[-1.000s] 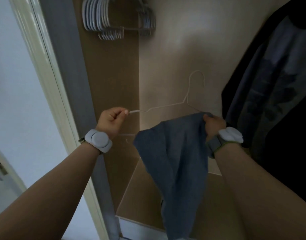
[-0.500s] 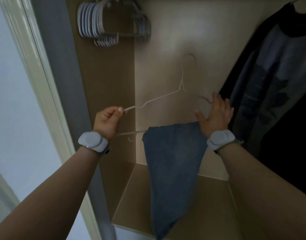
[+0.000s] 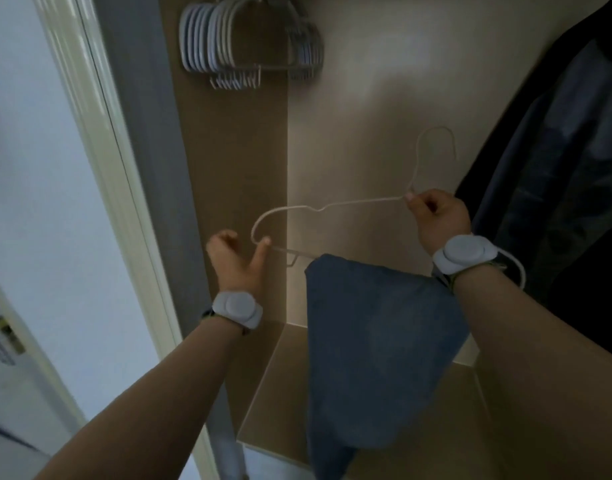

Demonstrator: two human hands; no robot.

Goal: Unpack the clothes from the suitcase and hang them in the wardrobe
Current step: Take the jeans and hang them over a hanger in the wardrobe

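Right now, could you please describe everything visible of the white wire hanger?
The white wire hanger is thin, pale, apparently metal, held tilted inside the wardrobe, hook uppermost and free of any rail. The right hand pinches it at the base of the neck; a finger of the left hand touches its rounded left end. Its lower bar has a small notch and carries a folded blue garment, which hangs down. The right shoulder is mostly hidden behind the wrist.
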